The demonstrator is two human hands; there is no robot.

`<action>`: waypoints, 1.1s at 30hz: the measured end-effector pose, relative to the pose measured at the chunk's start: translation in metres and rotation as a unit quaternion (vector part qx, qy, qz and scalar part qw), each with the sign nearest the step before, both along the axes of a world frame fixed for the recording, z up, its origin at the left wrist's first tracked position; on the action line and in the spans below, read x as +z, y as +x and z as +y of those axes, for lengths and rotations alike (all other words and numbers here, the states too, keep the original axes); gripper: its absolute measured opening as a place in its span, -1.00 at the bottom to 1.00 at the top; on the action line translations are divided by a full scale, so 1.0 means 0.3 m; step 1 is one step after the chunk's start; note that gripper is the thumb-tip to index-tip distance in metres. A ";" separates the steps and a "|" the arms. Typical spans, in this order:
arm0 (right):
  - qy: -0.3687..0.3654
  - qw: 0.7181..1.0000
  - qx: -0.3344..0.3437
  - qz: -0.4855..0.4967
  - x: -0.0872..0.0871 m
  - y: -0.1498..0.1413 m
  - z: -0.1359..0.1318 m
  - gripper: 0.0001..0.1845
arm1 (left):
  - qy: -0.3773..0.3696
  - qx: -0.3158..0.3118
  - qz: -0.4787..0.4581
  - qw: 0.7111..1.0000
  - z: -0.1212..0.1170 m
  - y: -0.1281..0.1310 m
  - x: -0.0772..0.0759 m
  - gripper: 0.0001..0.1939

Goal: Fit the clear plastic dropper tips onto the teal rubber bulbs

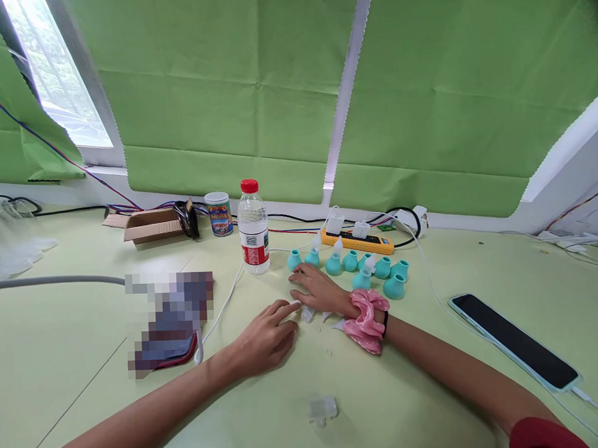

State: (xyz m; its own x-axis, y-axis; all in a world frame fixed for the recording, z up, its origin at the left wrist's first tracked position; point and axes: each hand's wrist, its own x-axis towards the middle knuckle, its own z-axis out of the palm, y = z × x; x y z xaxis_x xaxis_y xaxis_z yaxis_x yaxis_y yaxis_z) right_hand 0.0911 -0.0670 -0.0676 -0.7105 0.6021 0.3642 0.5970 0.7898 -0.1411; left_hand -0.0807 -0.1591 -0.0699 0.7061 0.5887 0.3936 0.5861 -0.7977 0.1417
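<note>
My left hand (268,336) rests low over the table, its fingers bent together. A small whitish bit shows at its fingertips, too small to name. Beside it, my right hand (321,290) is palm down with fingers spread, reaching toward the teal rubber bulbs and holding nothing I can see. Under and beside the right hand lie small clear plastic pieces (307,314). Several teal bulbs (394,286) stand in a cluster beyond the hand; some carry translucent nozzles (338,246). Nearer to me lies a clear plastic fitting (322,410), apart from both hands.
A red-capped bottle (253,232) and a can (219,215) stand behind my hands. A yellow power strip (358,241) with chargers lies beyond the bulbs. One phone (513,340) is on the right; a pixelated object (178,326) lies left. An opened cardboard box (154,226) sits among cables.
</note>
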 end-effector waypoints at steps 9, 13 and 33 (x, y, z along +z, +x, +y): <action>-0.011 1.000 -0.018 -0.015 -0.001 -0.003 0.004 -0.78 | -0.009 -0.006 -0.003 1.000 0.001 -0.001 0.000 -0.79; -0.042 0.998 0.005 -0.040 0.015 0.006 -0.001 -0.77 | -0.039 -0.018 -0.025 0.999 -0.007 -0.011 0.016 -0.75; 0.023 0.999 -0.048 0.007 0.004 0.198 -0.281 -0.67 | -0.105 0.158 0.018 0.982 0.049 0.111 -0.047 -0.18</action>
